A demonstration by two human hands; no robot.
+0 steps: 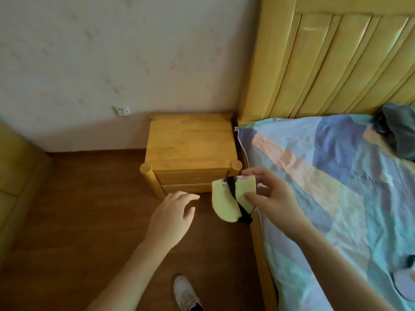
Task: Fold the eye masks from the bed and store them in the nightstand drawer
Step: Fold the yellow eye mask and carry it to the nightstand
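Now right hand (275,194) pinches one yellow eye mask (226,198); left hand (170,217) fingers spread, holding nothing.

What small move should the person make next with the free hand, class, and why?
Probably reach the left hand to a closed drawer front of the wooden nightstand and pull it open. The right hand pinches the pale yellow eye mask with a black strap, already folded, but both drawers look shut.
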